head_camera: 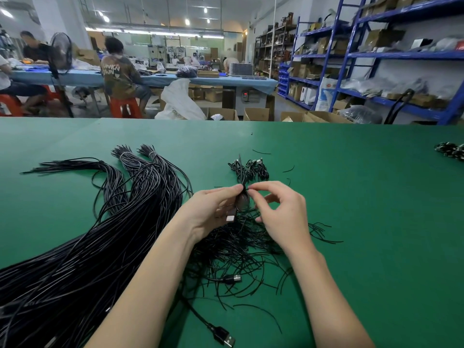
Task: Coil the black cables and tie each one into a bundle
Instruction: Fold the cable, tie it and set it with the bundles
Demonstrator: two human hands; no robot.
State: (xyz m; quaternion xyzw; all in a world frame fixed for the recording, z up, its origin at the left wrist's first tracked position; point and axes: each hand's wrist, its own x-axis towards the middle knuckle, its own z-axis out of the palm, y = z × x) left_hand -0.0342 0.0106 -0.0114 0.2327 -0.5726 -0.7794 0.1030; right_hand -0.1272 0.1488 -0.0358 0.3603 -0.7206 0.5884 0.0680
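My left hand (212,209) grips a small coiled black cable (241,203) above the green table (364,209); its silver plug end pokes out below my palm. My right hand (281,209) pinches a thin black tie at the top of that coil, thumb and forefinger meeting right next to my left thumb. Under both hands lies a loose pile of black twist ties (241,249). A thick mass of long black cables (82,247) fans out on the left. A few finished small bundles (251,169) lie just beyond my hands.
Two loose USB plugs lie near me, one (232,278) among the ties and one (224,339) at the near edge. More bundles (450,151) sit at the far right. Beyond the table are seated people, cardboard boxes and blue shelving.
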